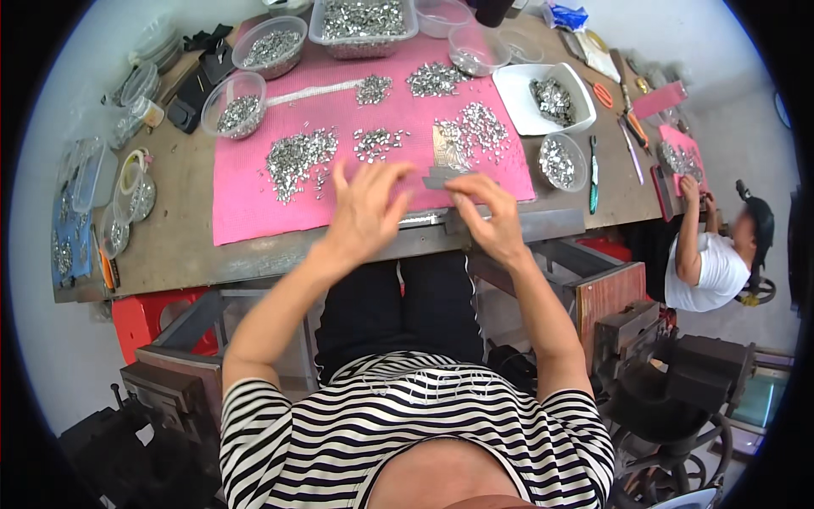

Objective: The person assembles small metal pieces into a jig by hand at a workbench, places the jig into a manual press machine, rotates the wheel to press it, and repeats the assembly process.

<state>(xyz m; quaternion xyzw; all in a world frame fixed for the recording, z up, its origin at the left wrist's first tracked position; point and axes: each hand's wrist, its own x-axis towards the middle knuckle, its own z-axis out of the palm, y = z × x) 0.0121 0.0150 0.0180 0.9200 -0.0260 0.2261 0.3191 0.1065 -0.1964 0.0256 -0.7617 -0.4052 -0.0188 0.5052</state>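
Pinches a gray plate [437, 179] with the right hand [494, 219] near the front edge of the pink mat [254, 208], covering the plate's right end. Shows the left hand [365, 210] blurred, thumb and fingers apart. Cuts off a clear tub [365, 42] of metal pieces near the back edge of the brown bench [182, 220]. Bears outlined lettering, too warped to read, on a striped shirt [339, 441]. Has pale walls, and a co-worker [708, 270] by the bench's right end.
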